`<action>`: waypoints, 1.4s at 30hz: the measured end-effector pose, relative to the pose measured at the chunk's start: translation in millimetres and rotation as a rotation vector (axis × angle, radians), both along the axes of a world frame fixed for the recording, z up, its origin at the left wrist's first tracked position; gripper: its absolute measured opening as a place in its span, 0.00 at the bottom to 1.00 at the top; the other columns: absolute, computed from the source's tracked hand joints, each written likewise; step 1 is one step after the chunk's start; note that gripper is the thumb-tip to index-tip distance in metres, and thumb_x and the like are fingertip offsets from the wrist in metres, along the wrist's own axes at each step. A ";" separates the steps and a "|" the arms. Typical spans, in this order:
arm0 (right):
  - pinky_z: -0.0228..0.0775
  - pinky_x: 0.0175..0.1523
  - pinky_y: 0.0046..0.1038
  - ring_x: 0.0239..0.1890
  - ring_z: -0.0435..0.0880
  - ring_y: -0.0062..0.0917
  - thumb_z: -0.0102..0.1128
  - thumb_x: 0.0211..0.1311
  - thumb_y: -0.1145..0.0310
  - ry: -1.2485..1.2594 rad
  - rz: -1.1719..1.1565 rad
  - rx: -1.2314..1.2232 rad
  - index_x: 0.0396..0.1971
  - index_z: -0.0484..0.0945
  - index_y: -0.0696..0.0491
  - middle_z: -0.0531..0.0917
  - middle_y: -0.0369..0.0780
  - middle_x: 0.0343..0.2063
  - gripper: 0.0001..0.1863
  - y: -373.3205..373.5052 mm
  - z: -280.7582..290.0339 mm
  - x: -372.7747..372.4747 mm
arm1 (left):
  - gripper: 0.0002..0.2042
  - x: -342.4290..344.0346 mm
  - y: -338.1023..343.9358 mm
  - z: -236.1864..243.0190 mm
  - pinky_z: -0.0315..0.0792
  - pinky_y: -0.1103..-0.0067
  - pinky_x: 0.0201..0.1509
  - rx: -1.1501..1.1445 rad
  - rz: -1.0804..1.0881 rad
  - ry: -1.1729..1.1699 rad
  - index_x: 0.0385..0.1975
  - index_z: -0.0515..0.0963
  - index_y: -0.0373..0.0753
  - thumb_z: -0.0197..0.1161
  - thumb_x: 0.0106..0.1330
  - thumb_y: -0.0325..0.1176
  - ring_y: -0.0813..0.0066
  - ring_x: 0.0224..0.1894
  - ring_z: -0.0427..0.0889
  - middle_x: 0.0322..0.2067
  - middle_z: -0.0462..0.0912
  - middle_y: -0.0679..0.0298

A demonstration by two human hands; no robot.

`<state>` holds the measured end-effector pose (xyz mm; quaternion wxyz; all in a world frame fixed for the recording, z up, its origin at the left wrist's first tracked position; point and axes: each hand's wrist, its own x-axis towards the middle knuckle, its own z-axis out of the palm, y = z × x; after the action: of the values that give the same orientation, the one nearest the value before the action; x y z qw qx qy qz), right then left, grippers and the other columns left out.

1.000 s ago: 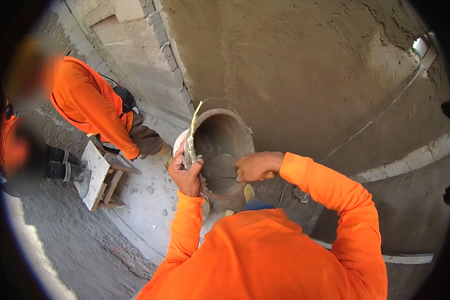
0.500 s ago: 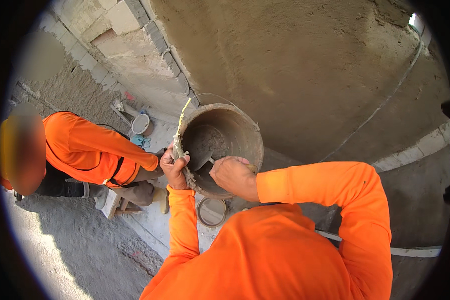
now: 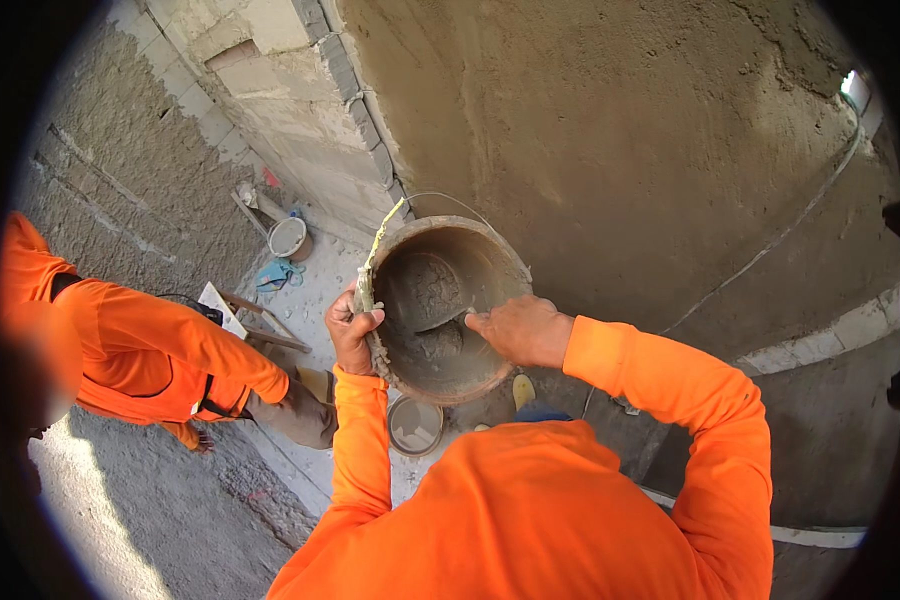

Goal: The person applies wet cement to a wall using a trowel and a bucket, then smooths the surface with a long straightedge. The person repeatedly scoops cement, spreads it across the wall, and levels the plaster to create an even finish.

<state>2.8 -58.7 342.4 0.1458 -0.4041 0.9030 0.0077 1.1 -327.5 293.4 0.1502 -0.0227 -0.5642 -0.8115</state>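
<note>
Grainy brown wall (image 3: 610,150) behind round, mortar-crusted bucket (image 3: 488,268).

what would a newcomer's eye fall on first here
Probably the bright orange shirt filling the lower middle. Next, the round bucket at the centre, its left side gripped by the left hand, while the right hand holds a trowel inside. Then a co-worker in orange, at the left.
</note>
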 end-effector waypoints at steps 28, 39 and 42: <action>0.73 0.60 0.50 0.55 0.82 0.56 0.50 0.76 0.47 -0.603 -0.335 -0.561 0.56 0.79 0.55 0.86 0.56 0.47 0.27 15.5 -6.6 16.5 | 0.09 7.6 31.9 35.8 0.61 0.65 0.73 -0.373 0.028 0.234 0.24 0.77 0.27 0.67 0.43 0.22 0.56 0.64 0.79 0.54 0.85 0.45; 0.79 0.43 0.47 0.37 0.89 0.46 0.58 0.70 0.53 -0.033 -0.416 -0.230 0.47 0.85 0.50 0.88 0.48 0.30 0.18 42.4 23.7 2.6 | 0.09 11.1 32.6 31.4 0.67 0.70 0.67 -0.280 0.076 0.191 0.19 0.72 0.29 0.67 0.43 0.21 0.65 0.56 0.81 0.56 0.84 0.44; 0.81 0.43 0.45 0.35 0.89 0.47 0.59 0.69 0.53 0.017 -0.426 -0.099 0.48 0.86 0.49 0.88 0.48 0.30 0.19 46.7 22.8 3.2 | 0.08 11.7 33.9 30.7 0.67 0.69 0.68 -0.326 0.052 0.209 0.20 0.72 0.29 0.67 0.44 0.20 0.65 0.57 0.81 0.57 0.84 0.44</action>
<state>5.9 -12.0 365.1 0.1166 -0.2107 0.9684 -0.0644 12.8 -293.6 324.0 0.2232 -0.1162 -0.6699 -0.6985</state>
